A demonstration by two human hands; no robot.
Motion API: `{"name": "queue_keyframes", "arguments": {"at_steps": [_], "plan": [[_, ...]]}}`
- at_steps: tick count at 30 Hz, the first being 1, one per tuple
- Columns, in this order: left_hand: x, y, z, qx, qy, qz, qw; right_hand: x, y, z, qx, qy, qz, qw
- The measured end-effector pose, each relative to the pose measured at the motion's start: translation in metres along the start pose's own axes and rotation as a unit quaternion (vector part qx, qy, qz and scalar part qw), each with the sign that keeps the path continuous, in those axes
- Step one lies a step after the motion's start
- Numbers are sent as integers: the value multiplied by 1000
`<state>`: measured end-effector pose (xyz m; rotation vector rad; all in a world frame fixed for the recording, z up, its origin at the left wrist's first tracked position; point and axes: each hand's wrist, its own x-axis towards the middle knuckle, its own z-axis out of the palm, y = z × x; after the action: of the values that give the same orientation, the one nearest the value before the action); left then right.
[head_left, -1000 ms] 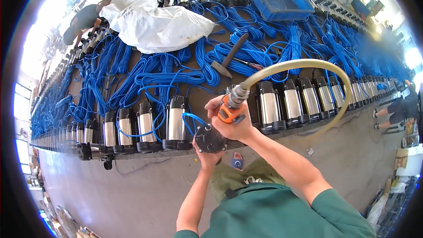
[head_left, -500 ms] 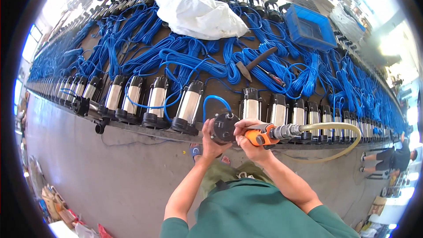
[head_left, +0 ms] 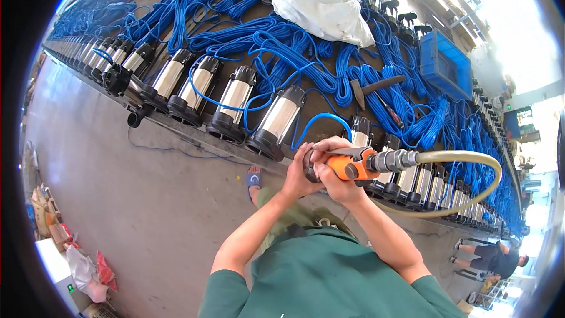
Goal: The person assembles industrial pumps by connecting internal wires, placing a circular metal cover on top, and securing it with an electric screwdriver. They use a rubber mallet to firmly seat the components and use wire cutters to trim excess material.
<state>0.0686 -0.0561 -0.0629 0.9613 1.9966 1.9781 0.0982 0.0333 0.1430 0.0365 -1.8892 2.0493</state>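
Observation:
My left hand (head_left: 298,175) is closed around the dark end of a pump (head_left: 308,168), close to the bench's front edge. Most of that pump is hidden by my hands. A blue cable (head_left: 321,118) arches up from beside it. My right hand (head_left: 338,187) grips an orange air tool (head_left: 348,168), whose narrow front points left toward the pump. The contact point between tool and pump is covered by my fingers. From the tool's metal coupling (head_left: 395,160) a yellowish air hose (head_left: 465,155) loops out to the right and back below.
Steel pumps with black ends (head_left: 279,122) stand in a row along the bench edge. Behind them lie blue cable coils (head_left: 282,41), a hammer (head_left: 382,85), a white sack (head_left: 323,6) and a blue crate (head_left: 444,68). Another person (head_left: 497,259) is at far right.
The view has turned, so the bench now slants down to the right. My hands are closer together, and the pump's round black end, plainly visible before, is now mostly covered.

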Motion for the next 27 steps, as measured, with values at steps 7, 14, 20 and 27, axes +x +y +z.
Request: {"name": "queue_keyframes", "arguments": {"at_steps": [7,14,20,27], "plan": [[25,18,-2,-47,16,31,998,10,-46,-19,75,54,-35,995],[51,18,-18,7,-77,83,994,3,-21,-193,200,514,-6,834],[57,-12,-22,-15,-143,65,988,-2,72,-339,376,575,381,618],[103,31,-27,-61,-175,-73,980,72,113,-337,-148,419,375,814]]}}
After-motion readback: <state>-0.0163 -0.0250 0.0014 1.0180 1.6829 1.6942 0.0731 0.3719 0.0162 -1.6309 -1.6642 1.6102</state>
